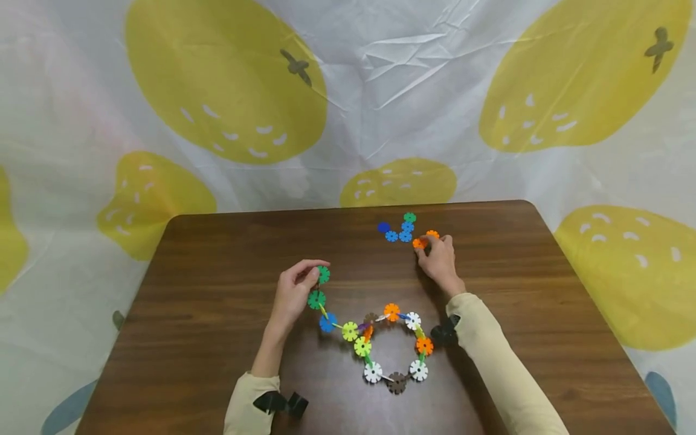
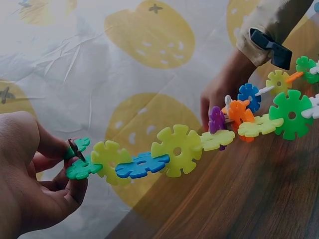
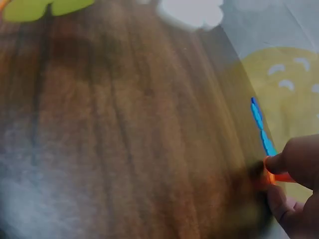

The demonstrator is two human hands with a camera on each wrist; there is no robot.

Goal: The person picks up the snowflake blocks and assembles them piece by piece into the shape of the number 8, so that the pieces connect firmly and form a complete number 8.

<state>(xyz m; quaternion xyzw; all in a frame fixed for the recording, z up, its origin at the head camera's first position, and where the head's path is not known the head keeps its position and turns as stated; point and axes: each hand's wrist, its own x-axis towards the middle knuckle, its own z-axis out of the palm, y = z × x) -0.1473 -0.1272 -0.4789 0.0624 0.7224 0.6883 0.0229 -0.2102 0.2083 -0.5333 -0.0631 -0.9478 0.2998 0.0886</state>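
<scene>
Orange disc [image 1: 420, 243] pinched at the far side of the brown bench [image 1: 217, 254], at the near edge of a small loose pile [image 1: 405, 228] of blue, green and orange discs — well beyond the chain [image 1: 375, 338] and to its right. Right hand [image 1: 438, 261] reaching forward over there, fingertips curled round the orange disc; seen from the right wrist as a thin orange edge [image 3: 271, 177] caught between thumb and finger, with a blue disc [image 3: 260, 124] lying edge-on just past it. Left hand [image 1: 293, 293] nearer the body, on the left, thumb and fingers closed on the green end disc [image 1: 323, 274] of the chain; from the left wrist, that green disc [image 2: 77, 147] nipped at the fingertips with the other fingers folded loosely beneath. Chain running from that held end down and to the right — green, blue, yellow-green — then closing into a ring of white, orange, brown and yellow-green discs lying flat between the two forearms. Free end thus up at the left, held slightly raised off the wood, long axis slanting towards the ring; orange disc off to the right of it, well apart, with bare wood between. Right hand plainly the nearer to the pile, left hand the only one on the chain. Strawberry-print cloth [image 1: 380, 90] hanging behind the bench.
</scene>
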